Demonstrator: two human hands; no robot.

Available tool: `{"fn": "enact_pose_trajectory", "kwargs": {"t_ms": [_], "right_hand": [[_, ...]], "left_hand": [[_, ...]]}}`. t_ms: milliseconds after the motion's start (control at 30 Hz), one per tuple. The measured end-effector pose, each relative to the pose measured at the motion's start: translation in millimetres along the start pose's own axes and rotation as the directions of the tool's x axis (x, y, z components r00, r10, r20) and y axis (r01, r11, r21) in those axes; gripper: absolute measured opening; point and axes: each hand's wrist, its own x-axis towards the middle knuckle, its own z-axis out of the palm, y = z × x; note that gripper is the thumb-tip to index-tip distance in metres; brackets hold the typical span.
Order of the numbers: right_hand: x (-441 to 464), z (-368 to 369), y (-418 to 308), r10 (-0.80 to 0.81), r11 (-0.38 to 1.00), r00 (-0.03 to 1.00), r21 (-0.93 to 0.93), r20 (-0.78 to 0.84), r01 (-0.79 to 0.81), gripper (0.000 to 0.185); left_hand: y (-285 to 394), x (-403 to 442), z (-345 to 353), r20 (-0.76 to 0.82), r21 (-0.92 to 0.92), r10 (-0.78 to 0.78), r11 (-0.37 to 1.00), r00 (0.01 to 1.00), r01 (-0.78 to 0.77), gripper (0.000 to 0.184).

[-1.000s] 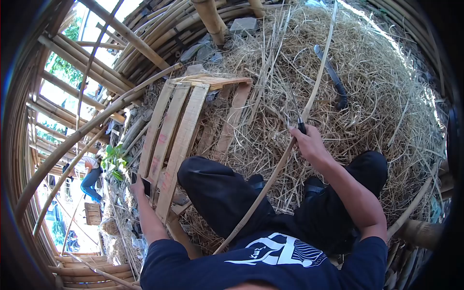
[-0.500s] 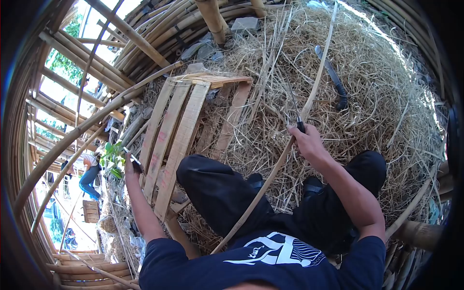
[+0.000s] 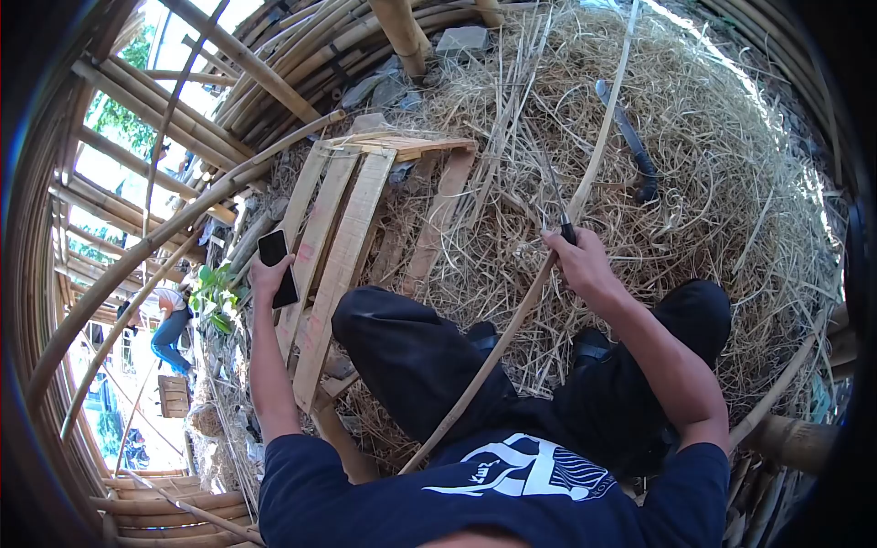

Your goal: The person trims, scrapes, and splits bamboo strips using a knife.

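Observation:
My left hand (image 3: pixel 269 277) is closed on a dark phone (image 3: pixel 278 267), held beside the slats of a wooden crate (image 3: pixel 344 269). In my right hand (image 3: pixel 581 262) is the black handle of a knife (image 3: pixel 568 233), its thin blade pointing up and away from me. A long bamboo strip (image 3: pixel 521 321) passes by the right hand, running from my lap up across the straw; whether the fingers also grip it is hard to see. Another blade with a dark handle (image 3: pixel 646 180) lies on the straw pile (image 3: pixel 694 237), beyond the right hand.
Bamboo poles (image 3: pixel 201 215) cross the left side, and a thick post (image 3: pixel 399 41) stands at the top. Leaves (image 3: pixel 215 297) grow left of the crate. A person (image 3: pixel 170 329) bends over farther off at the left. Stone pieces (image 3: pixel 463 41) lie near the post.
The left hand has moved up from the crate's lower left side, and the phone now shows its full face. The right hand and knife have hardly moved.

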Motion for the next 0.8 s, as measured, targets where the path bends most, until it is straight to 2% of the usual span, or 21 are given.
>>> {"fn": "enact_pose_trajectory", "kwargs": {"t_ms": [33,167,433,533,667,800], "right_hand": [[0.3,-0.5,0.8,0.003,1.0,1.0,0.001,-0.002,-0.003,0.037],[1.9,-1.2,2.5,-0.021,0.999,1.0,-0.024,-0.01,0.021,0.037],[1.0,-0.2,0.6,-0.003,1.0,1.0,-0.014,-0.008,0.003,0.037],[-0.5,-1.0,-0.9,-0.007,1.0,1.0,-0.026,0.005,0.007,0.037],[-0.1,-1.0,0.5,0.004,1.0,1.0,-0.002,0.017,-0.004,0.037],[-6.1,-2.4,-5.5,0.014,1.0,1.0,0.0,0.009,-0.014,0.037]], "left_hand": [[-3.5,4.0,2.8,0.001,0.055,0.044,0.998,0.999,-0.044,0.067],[-7.9,6.6,1.4,0.086,0.084,0.018,0.996,0.996,-0.025,0.07],[-5.8,-4.1,-5.6,0.069,0.015,0.095,0.995,0.993,-0.096,0.068],[-5.6,-10.6,-5.1,0.002,0.081,0.145,0.986,0.989,-0.145,0.07],[-21.8,-4.8,-3.3,0.07,0.12,0.031,0.992,0.997,-0.039,0.063],[-60.9,-9.0,-0.9,0.039,-0.048,-0.02,0.999,0.999,0.022,0.05]]}}
